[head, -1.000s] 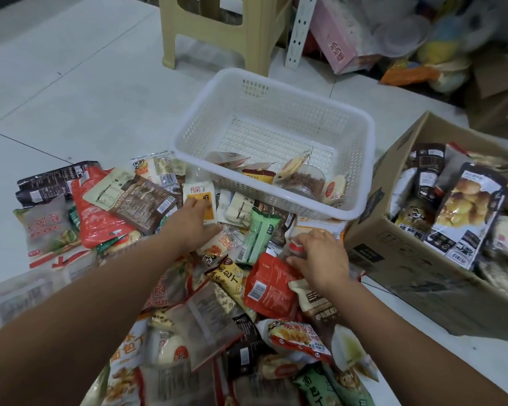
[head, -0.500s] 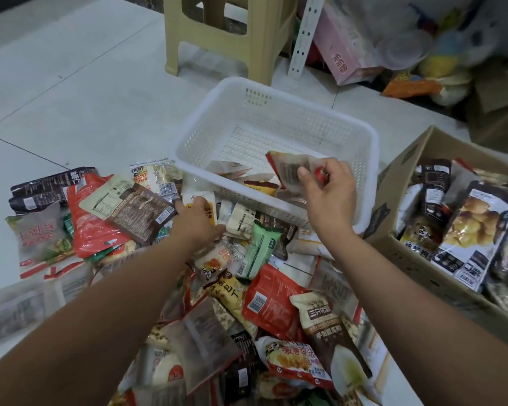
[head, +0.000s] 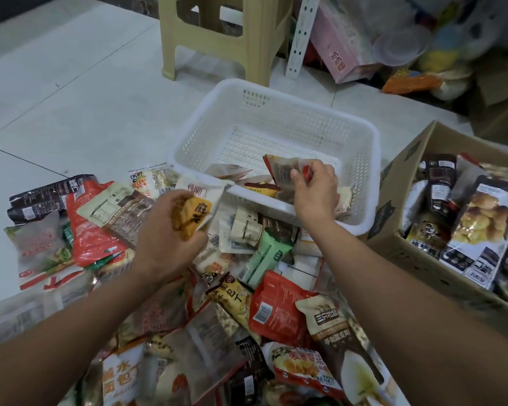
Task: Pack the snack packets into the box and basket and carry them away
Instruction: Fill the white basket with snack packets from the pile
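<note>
A heap of snack packets point(head: 247, 312) covers the floor in front of me. Behind it stands a white plastic basket point(head: 361, 124) with a few packets at its near end. A cardboard box point(head: 399, 183), filled with packets, sits at the right. My left hand point(head: 165, 241) grips a white and orange packet point(head: 197, 206) lifted just left of the basket's near corner. My right hand point(head: 314, 194) reaches over the basket's near rim and pinches a brown and red packet point(head: 282, 168) inside it.
A beige plastic stool point(head: 226, 33) stands behind the basket. A pink carton point(head: 338, 45), plastic bags and cardboard pieces clutter the back right. Bare white floor tiles point(head: 71, 106) stretch to the left.
My right hand picked a brown and red packet from the heap and carried it into the basket. My left hand lifted a white and orange packet off the pile.
</note>
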